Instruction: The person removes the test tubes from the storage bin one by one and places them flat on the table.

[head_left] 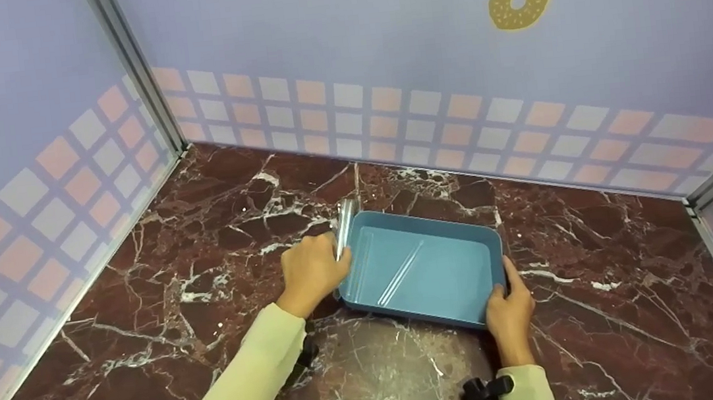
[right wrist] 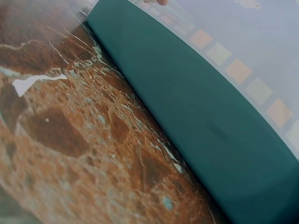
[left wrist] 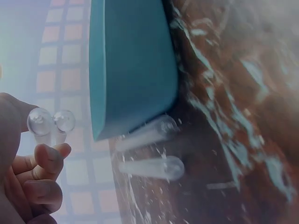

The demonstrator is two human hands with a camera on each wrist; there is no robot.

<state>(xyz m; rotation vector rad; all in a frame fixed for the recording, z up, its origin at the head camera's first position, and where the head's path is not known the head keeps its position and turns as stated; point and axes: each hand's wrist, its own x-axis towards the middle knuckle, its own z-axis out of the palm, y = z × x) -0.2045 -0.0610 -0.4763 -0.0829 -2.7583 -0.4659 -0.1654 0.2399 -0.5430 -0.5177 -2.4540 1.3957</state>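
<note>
My left hand pinches two clear round-ended tubes, resembling test tubes, at the tray's left end. In the left wrist view their rounded ends stick out between thumb and fingers. The shallow blue tray has rounded corners and lies on the marble table. Thin bright streaks slant across its floor, like clear tubes or glare. At the tray's front right corner, my right hand grips the wall, thumb on the inner side and fingers outside. The right wrist view shows the tray's outer wall up close.
Two pale, blurred tube shapes show on the glossy table beside the tray. Dark red marble spreads around the tray. Lilac walls with checkered bands enclose the table at the back and sides, with metal posts at the corners.
</note>
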